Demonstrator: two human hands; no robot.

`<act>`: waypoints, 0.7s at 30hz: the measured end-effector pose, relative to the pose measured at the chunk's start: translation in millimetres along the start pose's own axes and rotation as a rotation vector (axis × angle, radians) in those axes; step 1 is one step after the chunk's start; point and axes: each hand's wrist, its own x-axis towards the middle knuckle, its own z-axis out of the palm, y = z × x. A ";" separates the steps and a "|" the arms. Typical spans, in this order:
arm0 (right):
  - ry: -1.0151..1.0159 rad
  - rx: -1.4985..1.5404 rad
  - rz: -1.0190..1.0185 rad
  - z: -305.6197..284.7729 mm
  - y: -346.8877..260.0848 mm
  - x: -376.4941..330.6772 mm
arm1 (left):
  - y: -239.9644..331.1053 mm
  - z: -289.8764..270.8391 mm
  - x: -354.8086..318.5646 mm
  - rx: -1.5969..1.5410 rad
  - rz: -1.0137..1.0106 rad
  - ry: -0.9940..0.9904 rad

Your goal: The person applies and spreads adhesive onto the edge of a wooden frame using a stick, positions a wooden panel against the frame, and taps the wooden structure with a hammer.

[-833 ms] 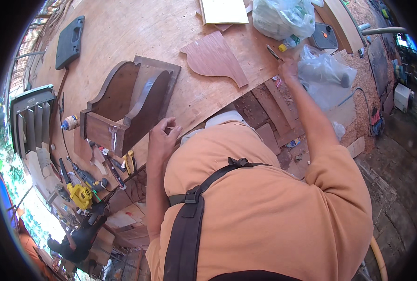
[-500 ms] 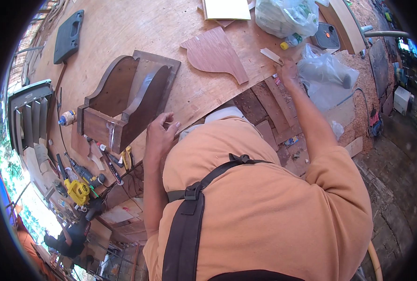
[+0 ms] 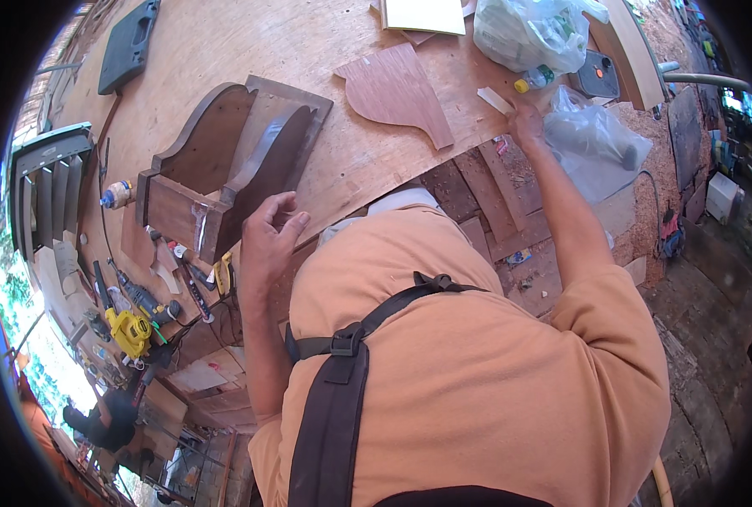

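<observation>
My left hand (image 3: 270,235) is over the near edge of the workbench, its fingers loosely bent and apart with nothing in them. Beside it lies a dark brown wooden shelf bracket assembly (image 3: 188,226) with curved side panels and a glossy strip on its front corner. At the bench's right edge, my right hand (image 3: 525,127) is closed at the fingertips on the end of a small pale flat strip (image 3: 496,100); its exact kind is unclear. Between the hands, farther back, rests a flat reddish plywood piece (image 3: 400,95) with a curved outline.
White plastic bags (image 3: 532,34), a yellow-capped bottle (image 3: 535,78) and a dark box (image 3: 594,74) sit at the right. A dark tool case (image 3: 129,46) lies far left. A glue bottle (image 3: 118,194), yellow blower (image 3: 129,331) and several tools are left. Another person (image 3: 110,418) is lower left.
My left hand has drawn back leftward and down, away from the bench edge. My right hand stays by the pale strip. The whole view has shifted slightly.
</observation>
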 end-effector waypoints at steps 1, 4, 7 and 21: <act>-0.039 0.013 0.014 -1.9 1.2 -0.1 | -2.2 1.1 -1.0 0.000 0.004 -0.002; 0.027 0.085 -0.074 -0.2 -3.9 -6.9 | -5.1 4.4 -2.8 0.037 0.024 0.004; 0.174 0.157 0.055 4.7 -23.5 -14.3 | -5.7 7.7 -1.5 0.043 0.003 -0.007; 0.079 0.093 0.546 11.4 -63.7 -2.5 | -16.1 13.6 7.4 0.169 0.061 -0.012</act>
